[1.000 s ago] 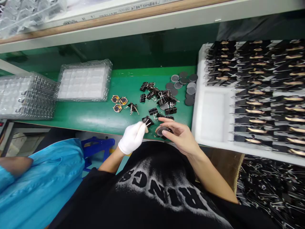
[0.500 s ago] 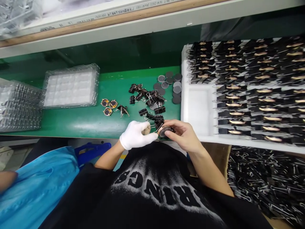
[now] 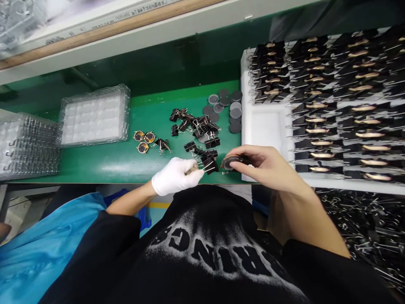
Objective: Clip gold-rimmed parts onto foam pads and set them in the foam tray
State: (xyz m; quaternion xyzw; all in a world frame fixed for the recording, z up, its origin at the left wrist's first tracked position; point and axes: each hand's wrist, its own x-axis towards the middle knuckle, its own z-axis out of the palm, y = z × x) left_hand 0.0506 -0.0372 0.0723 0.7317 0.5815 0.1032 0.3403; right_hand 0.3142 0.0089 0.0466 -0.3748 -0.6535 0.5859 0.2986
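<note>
My left hand (image 3: 175, 175), in a white glove with fingertips partly uncovered, is closed on the wire handles of a black binder clip (image 3: 209, 165). The clip's black body points to the right, apart from the round piece in the other hand. My bare right hand (image 3: 268, 166) pinches a watch case (image 3: 231, 163) with a dark disc over its face, between thumb and fingers. Something black, perhaps another clip, shows partly behind my right fingers. Just beyond both hands lie several loose binder clips (image 3: 202, 126) in a pile.
Three watch faces (image 3: 143, 147) lie left of the pile, beside a small cluster of clips (image 3: 162, 145). Dark discs (image 3: 236, 96) lie behind. Clear plastic trays (image 3: 95, 116) stand left. Clipped pieces fill much of a white foam tray (image 3: 267, 126). A person's blue garment (image 3: 63, 240) is at lower left.
My hands have drawn apart. The right hand has moved right with the watch case, while the left has shifted slightly left, holding the binder clip away from it.
</note>
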